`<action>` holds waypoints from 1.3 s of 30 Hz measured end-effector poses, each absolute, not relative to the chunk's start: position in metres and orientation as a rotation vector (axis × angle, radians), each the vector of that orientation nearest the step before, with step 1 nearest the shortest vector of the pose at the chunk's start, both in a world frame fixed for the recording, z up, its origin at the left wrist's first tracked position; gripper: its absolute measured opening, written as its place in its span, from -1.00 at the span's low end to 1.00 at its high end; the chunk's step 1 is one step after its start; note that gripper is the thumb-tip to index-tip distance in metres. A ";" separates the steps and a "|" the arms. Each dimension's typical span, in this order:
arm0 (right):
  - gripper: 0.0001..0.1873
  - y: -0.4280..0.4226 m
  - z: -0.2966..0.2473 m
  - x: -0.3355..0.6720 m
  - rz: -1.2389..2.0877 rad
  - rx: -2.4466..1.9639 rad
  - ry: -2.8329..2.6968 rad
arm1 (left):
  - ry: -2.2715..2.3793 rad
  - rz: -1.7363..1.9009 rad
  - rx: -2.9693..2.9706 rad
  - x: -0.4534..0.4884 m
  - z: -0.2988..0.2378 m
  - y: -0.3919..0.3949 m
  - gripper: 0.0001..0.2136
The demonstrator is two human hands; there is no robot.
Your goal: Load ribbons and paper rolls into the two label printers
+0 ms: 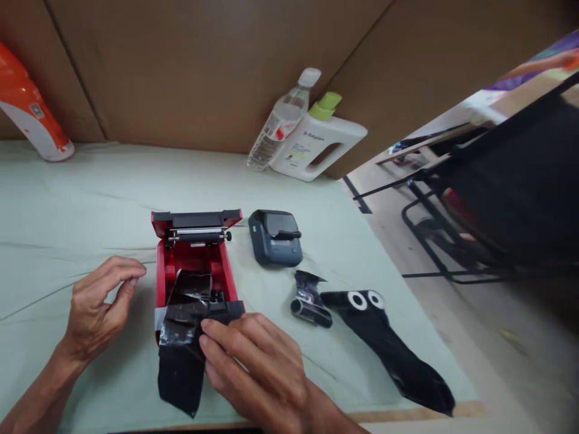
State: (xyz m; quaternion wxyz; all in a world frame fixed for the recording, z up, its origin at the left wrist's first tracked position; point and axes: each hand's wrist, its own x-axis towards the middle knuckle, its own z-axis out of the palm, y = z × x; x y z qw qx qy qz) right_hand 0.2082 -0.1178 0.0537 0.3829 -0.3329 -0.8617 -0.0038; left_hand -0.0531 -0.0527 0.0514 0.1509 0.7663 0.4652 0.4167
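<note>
A red and black label printer (228, 280) stands on the table with its lid (196, 226) tipped up, showing a roller inside. Across its front lies a strip of shiny black ribbon film (181, 361), wrinkled, hanging over the near edge. My right hand (262, 367) has its thumb and fingers together on the right edge of this film. My left hand (102, 301) hovers at the printer's left side, fingers curved and apart from the thumb, holding nothing. What the film covers inside the printer is hidden.
Right of the printer stand a small dark portable printer (275, 238), a small black ribbon roll (312, 307) and a long black film strip with two white rings (389, 349). Behind are a clear bottle (280, 123), a white jug (312, 144) and an orange bottle (34, 108). A dark chair (506, 181) stands at right.
</note>
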 end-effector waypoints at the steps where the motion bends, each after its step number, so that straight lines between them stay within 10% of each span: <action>1: -0.80 -0.116 0.058 0.208 0.017 -0.868 -2.204 | 1.333 1.191 2.210 -0.053 0.051 -0.053 -0.74; 23: -0.62 -0.028 0.107 0.215 0.728 -1.273 -2.767 | 0.855 0.687 2.376 -0.063 0.067 -0.070 -0.39; 39: -0.59 -0.027 0.129 0.226 0.923 -1.262 -2.569 | 0.978 0.961 2.073 -0.027 0.100 -0.054 -0.82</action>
